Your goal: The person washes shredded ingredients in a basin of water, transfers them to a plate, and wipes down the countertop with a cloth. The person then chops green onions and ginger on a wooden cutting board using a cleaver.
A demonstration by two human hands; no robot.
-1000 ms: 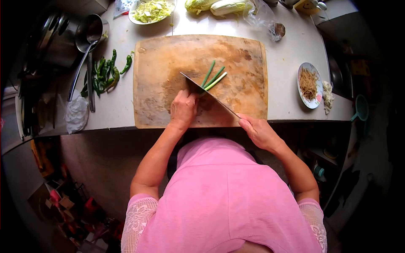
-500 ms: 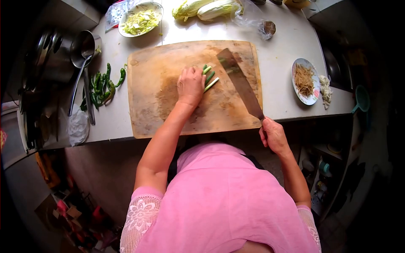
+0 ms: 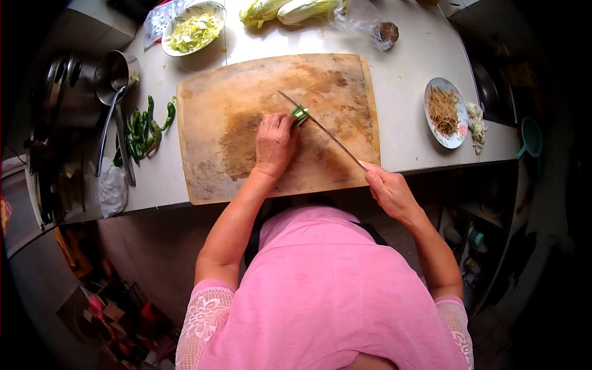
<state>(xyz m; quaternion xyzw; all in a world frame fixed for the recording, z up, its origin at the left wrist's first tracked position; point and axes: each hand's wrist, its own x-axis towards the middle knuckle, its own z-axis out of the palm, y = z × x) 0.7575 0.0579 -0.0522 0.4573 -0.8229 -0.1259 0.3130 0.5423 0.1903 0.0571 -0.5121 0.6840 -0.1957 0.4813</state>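
A worn wooden cutting board point(image 3: 209, 142) lies near the counter's front edge. On it, my left hand point(image 3: 275, 143) is closed over a small bundle of green onion pieces point(image 3: 300, 115), whose cut ends stick out past the fingertips. My right hand point(image 3: 390, 191) grips the handle of a large knife point(image 3: 333, 138) at the board's right front corner. The blade stands on edge, seen as a thin line slanting up to the left, right beside the green onion ends. Its handle is mostly hidden in my fingers.
Green chili peppers point(image 3: 147, 129), a ladle point(image 3: 110, 129) and a plastic bag point(image 3: 111, 188) are on the left. Behind are a bowl of shredded cabbage point(image 3: 194, 32) and whole cabbages point(image 3: 311, 10). A plate of brown shreds point(image 3: 445, 116) sits right.
The knife first swung away to the right with its flat side showing, then came back on edge beside the green onions. My left hand has gathered the pieces into a tighter bundle.
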